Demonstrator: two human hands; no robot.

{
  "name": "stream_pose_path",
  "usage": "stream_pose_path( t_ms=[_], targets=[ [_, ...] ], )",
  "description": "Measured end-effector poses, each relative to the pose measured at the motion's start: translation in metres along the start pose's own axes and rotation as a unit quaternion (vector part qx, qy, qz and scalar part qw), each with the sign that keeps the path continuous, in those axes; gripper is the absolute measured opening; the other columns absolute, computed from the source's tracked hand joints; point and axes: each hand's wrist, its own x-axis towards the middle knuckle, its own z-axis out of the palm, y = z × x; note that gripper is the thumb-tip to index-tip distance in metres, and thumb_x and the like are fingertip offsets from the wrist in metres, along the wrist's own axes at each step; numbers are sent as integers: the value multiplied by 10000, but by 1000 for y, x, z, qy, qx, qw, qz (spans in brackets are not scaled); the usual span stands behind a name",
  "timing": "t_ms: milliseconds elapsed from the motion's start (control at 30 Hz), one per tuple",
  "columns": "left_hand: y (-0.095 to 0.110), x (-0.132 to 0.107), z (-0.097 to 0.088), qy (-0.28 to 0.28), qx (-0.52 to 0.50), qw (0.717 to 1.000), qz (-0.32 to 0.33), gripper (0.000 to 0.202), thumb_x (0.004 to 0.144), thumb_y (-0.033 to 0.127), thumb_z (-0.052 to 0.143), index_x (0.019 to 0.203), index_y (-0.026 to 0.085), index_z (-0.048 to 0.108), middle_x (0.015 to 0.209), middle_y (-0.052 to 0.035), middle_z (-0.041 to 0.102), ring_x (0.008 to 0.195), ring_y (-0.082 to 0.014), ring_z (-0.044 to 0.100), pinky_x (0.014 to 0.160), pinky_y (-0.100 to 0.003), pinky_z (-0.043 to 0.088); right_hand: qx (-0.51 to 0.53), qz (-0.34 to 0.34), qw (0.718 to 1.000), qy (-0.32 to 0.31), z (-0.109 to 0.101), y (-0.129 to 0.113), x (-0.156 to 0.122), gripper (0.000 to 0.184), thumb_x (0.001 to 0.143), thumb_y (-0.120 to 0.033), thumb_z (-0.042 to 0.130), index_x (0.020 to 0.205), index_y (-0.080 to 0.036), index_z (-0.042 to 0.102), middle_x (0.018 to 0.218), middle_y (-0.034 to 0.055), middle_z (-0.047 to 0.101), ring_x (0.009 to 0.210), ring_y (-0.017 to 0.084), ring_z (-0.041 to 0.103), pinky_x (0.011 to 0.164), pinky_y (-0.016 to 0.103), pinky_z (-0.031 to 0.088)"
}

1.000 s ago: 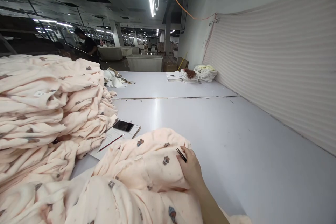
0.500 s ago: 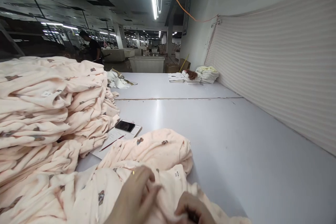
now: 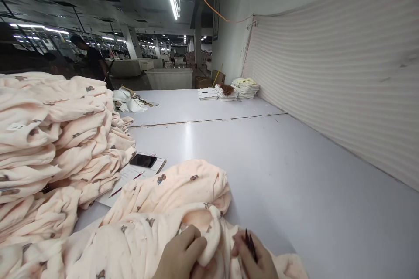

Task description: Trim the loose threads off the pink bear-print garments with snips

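A pale pink fleece garment (image 3: 170,200) printed with small brown bears lies bunched in front of me on the grey-white table (image 3: 262,161). My left hand (image 3: 180,255) is closed on a fold of this garment at the bottom of the view. Just to its right, my right hand (image 3: 253,261) grips small dark thread snips (image 3: 250,244), blades pointing up, and touches the same fold. Both wrists run off the lower edge.
A tall stack of matching pink garments (image 3: 55,139) fills the left. A black phone (image 3: 143,160) and a red pencil (image 3: 126,183) lie on paper sheets beside it. Folded cloth stacks (image 3: 244,88) sit far back by the striped fabric wall (image 3: 343,78). A person stands far left.
A second ago only my right hand lay on the garment, farther out. It drew back toward me, my left hand came in, and both now pinch the near fold with the snips showing.
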Motion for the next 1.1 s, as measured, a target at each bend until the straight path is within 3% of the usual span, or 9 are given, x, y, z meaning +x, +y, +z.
stream_pose_path(
  t_ms=[200,300,367,467,533,633,767,900,1100],
  targets=[
    [12,-20,15,33,152,986,56,195,847,198,442,796,240,625,688,-52,598,577,-176,522,554,-286,414,67,16,994,-83,13,-32,23,277,782,-395,647,970,-193,627,902,38,680,916,216,623,797,271,486],
    [19,-18,15,87,37,995,12,91,789,292,562,748,212,576,832,-87,618,705,-206,560,660,-332,460,128,32,985,-110,20,-39,26,262,777,-372,658,957,-183,635,819,15,661,821,188,623,748,257,484],
    [24,-16,12,99,-85,990,-45,207,710,368,641,716,209,508,952,-102,613,793,-221,575,719,-347,474,154,42,982,-102,22,-38,25,278,778,-397,653,944,-175,634,776,6,644,745,170,603,687,243,477],
    [34,-12,5,93,-217,959,-159,147,724,314,599,769,224,491,838,-46,620,707,-191,569,665,-316,468,160,25,983,-85,22,-39,25,281,784,-416,645,918,-171,620,825,23,648,770,174,590,692,241,472],
    [40,-8,0,116,-324,912,-222,150,784,303,535,914,227,534,849,-37,642,767,-201,600,725,-330,479,148,-4,985,-86,18,-44,25,259,817,-426,608,875,-174,599,816,24,643,790,180,592,727,254,475],
    [44,-2,-8,153,-541,787,-255,276,826,363,525,1062,222,549,1108,-56,649,1036,-225,598,937,-372,437,92,-41,989,-108,9,-55,25,243,871,-423,542,841,-183,570,759,15,629,769,180,605,747,270,485],
    [44,1,-16,139,-711,641,-255,268,815,320,579,1063,221,562,995,-29,711,927,-208,655,878,-356,468,-26,-134,980,-145,-4,-56,20,170,861,-329,573,962,-205,630,958,52,665,911,202,628,813,261,497],
    [47,2,-19,139,-757,589,-248,260,797,255,602,1050,192,604,907,-39,731,888,-210,671,851,-332,475,-99,-236,961,-106,-1,-46,16,233,853,-291,565,1065,-251,653,1078,59,667,978,210,641,825,247,511],
    [48,0,-12,149,-789,527,-280,258,774,126,597,1019,164,667,931,-66,725,952,-218,655,854,-299,463,-138,-251,955,-74,7,-40,21,189,876,-255,524,974,-218,682,943,58,707,886,198,669,771,261,539]
  ],
)
